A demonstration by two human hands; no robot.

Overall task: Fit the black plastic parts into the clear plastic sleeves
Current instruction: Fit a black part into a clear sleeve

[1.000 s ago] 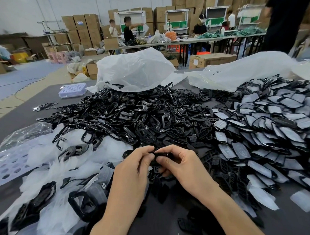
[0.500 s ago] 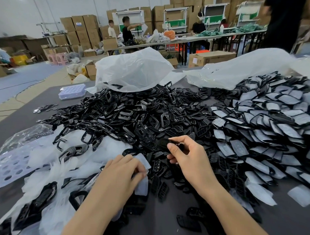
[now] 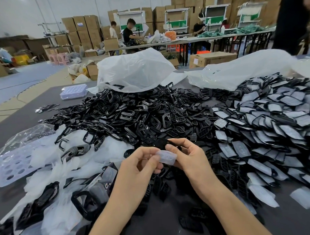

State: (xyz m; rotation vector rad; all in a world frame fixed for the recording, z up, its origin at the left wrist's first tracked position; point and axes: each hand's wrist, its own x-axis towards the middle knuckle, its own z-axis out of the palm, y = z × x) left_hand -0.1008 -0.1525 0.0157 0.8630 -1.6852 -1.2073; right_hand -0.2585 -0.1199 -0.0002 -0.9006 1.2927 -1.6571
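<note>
My left hand [image 3: 141,163] pinches a clear plastic sleeve [image 3: 167,157] between thumb and fingers, above the table's near middle. My right hand [image 3: 189,154] pinches a small black plastic part [image 3: 161,143] just above and behind that sleeve. Sleeve and part touch or nearly touch; I cannot tell whether the part has entered it. A large heap of loose black parts [image 3: 133,116] lies behind my hands. To the right spreads a pile of sleeved parts [image 3: 266,120]. Loose clear sleeves [image 3: 52,165] lie at the left.
Two white plastic bags [image 3: 135,72] sit at the back of the dark table [image 3: 295,223]. A perforated clear tray [image 3: 12,166] lies at the left, another tray [image 3: 74,91] at the far left corner. People work at tables beyond; a person in black stands at the far right.
My left hand has come up from the table with a clear sleeve. My right hand has brought its black part toward it, so both hands now meet in the middle.
</note>
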